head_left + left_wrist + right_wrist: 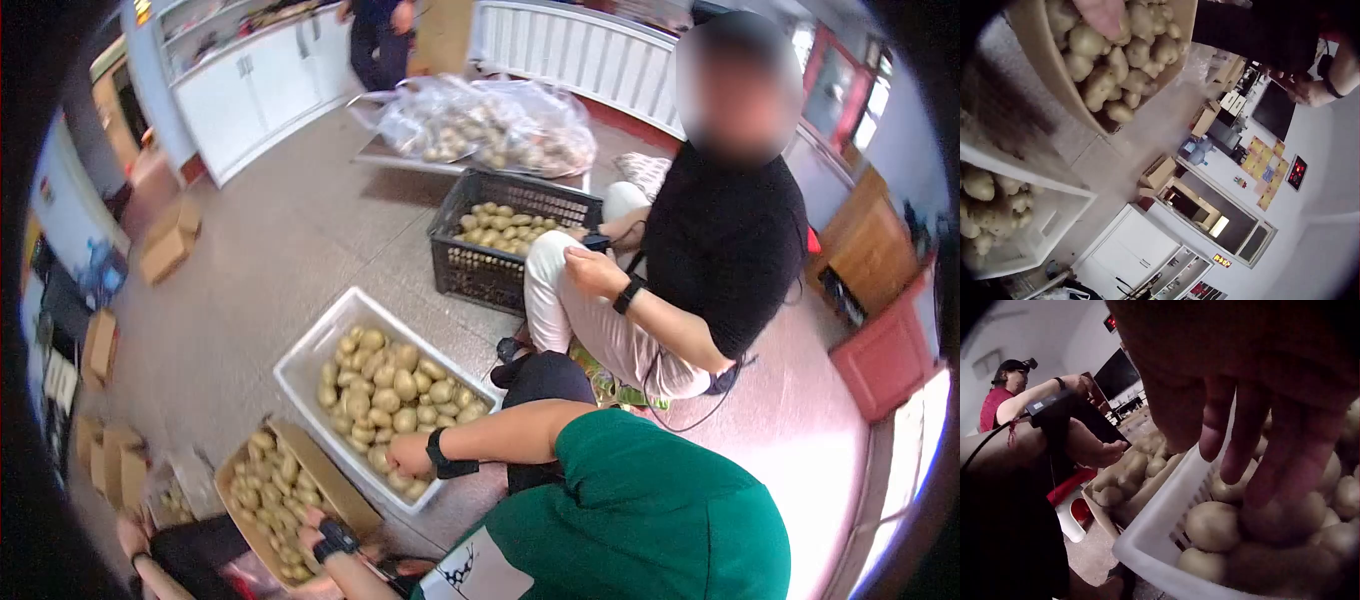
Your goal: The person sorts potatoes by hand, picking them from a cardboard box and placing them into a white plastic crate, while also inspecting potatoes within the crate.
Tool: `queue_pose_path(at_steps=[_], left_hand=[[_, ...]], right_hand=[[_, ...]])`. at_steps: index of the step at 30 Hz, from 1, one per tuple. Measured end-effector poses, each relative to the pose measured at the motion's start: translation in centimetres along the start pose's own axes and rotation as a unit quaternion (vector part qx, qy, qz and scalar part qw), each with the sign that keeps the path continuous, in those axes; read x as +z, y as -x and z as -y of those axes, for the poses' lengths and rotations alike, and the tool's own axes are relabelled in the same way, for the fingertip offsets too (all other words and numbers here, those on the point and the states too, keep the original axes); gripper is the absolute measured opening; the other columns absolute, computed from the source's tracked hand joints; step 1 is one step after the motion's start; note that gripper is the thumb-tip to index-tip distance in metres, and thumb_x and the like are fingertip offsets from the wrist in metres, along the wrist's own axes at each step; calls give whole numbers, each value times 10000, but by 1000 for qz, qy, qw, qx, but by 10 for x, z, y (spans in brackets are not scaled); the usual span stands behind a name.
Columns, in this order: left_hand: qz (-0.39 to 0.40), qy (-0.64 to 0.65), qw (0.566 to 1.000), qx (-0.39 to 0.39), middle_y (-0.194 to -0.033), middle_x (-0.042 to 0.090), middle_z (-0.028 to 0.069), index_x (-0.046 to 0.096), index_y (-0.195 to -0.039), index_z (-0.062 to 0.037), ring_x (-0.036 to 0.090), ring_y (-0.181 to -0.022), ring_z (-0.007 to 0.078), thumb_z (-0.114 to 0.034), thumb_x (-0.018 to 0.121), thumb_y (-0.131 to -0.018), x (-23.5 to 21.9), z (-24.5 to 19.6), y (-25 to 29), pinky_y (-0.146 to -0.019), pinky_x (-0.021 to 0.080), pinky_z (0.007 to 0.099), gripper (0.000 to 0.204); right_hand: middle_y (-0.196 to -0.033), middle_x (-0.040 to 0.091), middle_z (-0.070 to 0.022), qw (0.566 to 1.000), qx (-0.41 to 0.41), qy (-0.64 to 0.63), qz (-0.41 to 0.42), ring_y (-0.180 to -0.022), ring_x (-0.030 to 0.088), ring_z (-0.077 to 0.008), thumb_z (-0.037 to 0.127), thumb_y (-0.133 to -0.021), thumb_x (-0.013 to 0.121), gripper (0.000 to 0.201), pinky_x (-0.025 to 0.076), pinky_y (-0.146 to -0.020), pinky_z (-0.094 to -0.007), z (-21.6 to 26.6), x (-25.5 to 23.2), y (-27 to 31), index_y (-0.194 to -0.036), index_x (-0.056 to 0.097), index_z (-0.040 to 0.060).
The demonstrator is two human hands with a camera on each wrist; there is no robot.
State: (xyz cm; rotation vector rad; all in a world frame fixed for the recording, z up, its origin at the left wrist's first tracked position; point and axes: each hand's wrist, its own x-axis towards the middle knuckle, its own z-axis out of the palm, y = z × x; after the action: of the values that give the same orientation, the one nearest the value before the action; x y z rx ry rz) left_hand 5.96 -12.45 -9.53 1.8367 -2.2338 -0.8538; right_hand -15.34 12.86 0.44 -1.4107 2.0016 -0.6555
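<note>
A white plastic crate (pixel 290 370) of potatoes (pixel 385 385) stands on the floor by the green-shirted person. My right hand (pixel 408 455) reaches over its near side. In the right wrist view its fingers (pixel 1235 450) point down, loosely extended, and the fingertips overlap a shaded potato (pixel 1285 519). To the left is a cardboard box (pixel 350 480) of potatoes (pixel 270 500). At its near right edge is my left hand (pixel 312 525), palm up with relaxed fingers in the right wrist view. No potato shows in its grasp.
Across from me a person in black (pixel 720 240) sits beside a black crate (pixel 470 270) of potatoes. Behind it, clear plastic bags (pixel 490 125) of potatoes lie on a low platform. Another person's arm (pixel 150 575) is at lower left. Small cardboard boxes (pixel 170 240) line the left side.
</note>
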Motion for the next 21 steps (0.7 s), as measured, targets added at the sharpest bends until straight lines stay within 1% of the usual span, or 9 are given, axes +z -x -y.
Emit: queue_pose_path(at_steps=[2,4,6,8,10,12,13,16,21], left_hand=[[19,113,992,-51,-1027,553,184,524,-976,60,532,-966,306,-339,375,-839,8,-2,-5,-807,439,401,447],[45,288,950,-116,-1036,549,180,519,-983,58,530,-970,304,-324,375,-839,17,-4,-10,-806,442,403,434],[66,484,852,-189,-1044,545,175,515,-991,56,528,-974,301,-310,376,-838,20,-6,-19,-806,445,405,421],[81,633,728,-250,-1053,541,170,510,-998,55,526,-978,299,-296,376,-837,27,-6,-28,-805,447,406,409],[85,717,627,-292,-1061,537,165,505,-1006,53,524,-982,296,-282,377,-836,33,-11,-29,-805,450,408,397],[72,765,554,-320,-1069,533,160,501,-1014,51,522,-986,294,-268,378,-835,36,-14,-30,-804,453,410,386],[67,778,528,-332,-1074,531,158,498,-1017,50,521,-988,292,-261,378,-835,37,-16,-29,-804,454,410,380],[58,798,482,-356,-1086,525,151,491,-1029,48,518,-994,289,-240,379,-833,41,-11,-29,-803,458,413,365],[67,807,450,-377,-1108,516,139,480,-1048,43,512,-1003,282,-205,381,-831,46,-6,-33,-802,465,417,344]], right_hand=[[-663,565,-167,1000,7,-4,17,-607,532,-311,127,-641,586,146,402,-546,-401,5,-19,12,-724,572,8],[-687,570,-170,1000,18,-9,10,-623,534,-311,135,-652,594,160,402,-556,-402,-2,-11,9,-750,575,10],[-690,562,-170,998,33,-38,26,-635,529,-308,153,-672,603,175,394,-567,-404,-7,-9,7,-751,556,5],[-669,550,-166,999,26,-25,19,-625,522,-310,153,-667,605,177,389,-564,-407,-2,-18,16,-733,541,2],[-597,506,-157,999,15,-29,1,-578,489,-311,156,-653,606,198,368,-546,-415,-5,-16,16,-672,493,-6],[-583,500,-157,1000,11,-16,11,-566,480,-312,161,-650,605,201,365,-541,-416,-8,-17,15,-661,493,-6],[-570,494,-156,1000,9,-3,24,-553,471,-312,165,-647,604,204,361,-536,-417,-8,-19,16,-651,493,-6],[-551,486,-156,1000,-15,-2,4,-539,461,-313,175,-652,602,212,358,-529,-415,-13,-14,14,-633,494,-6],[-582,504,-154,1000,-7,3,3,-551,471,-304,174,-660,607,204,363,-535,-409,-12,-12,15,-657,505,-3]])
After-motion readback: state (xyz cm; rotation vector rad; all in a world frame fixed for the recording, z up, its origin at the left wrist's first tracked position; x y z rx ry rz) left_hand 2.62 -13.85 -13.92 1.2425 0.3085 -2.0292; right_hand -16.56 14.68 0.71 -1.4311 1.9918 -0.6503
